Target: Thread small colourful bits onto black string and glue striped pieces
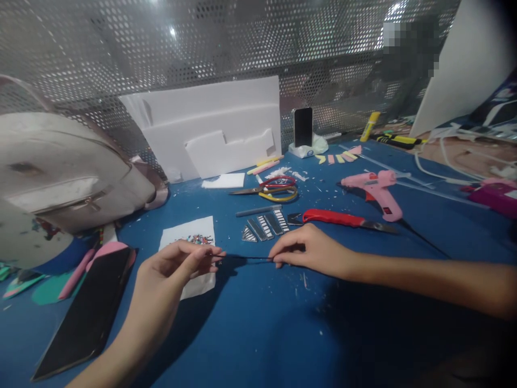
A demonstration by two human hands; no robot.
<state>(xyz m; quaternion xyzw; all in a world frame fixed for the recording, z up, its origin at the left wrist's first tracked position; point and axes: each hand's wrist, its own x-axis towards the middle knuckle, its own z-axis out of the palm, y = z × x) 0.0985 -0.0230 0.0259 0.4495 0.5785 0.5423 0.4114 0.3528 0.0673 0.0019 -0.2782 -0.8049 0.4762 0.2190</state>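
Observation:
A thin black strip [246, 258] stretches between my two hands above the blue table. My left hand [177, 269] pinches its left end, over a white paper sheet [202, 288] that carries small colourful bits. At the other end, the fingertips of my right hand [305, 247] are closed on the strip. Several dark pieces with white stripes [264, 226] lie just behind, beside a thin grey rod [258, 210]. A red-handled cutter [333, 217] rests close behind my right hand.
Scissors [278, 188] and a pink glue gun [375, 191] lie farther back. White foam boards [210, 118] lean against the perforated screen. A phone [302, 127] stands upright; a dark tablet-like slab [86, 312] and a pale backpack [60, 178] are at left.

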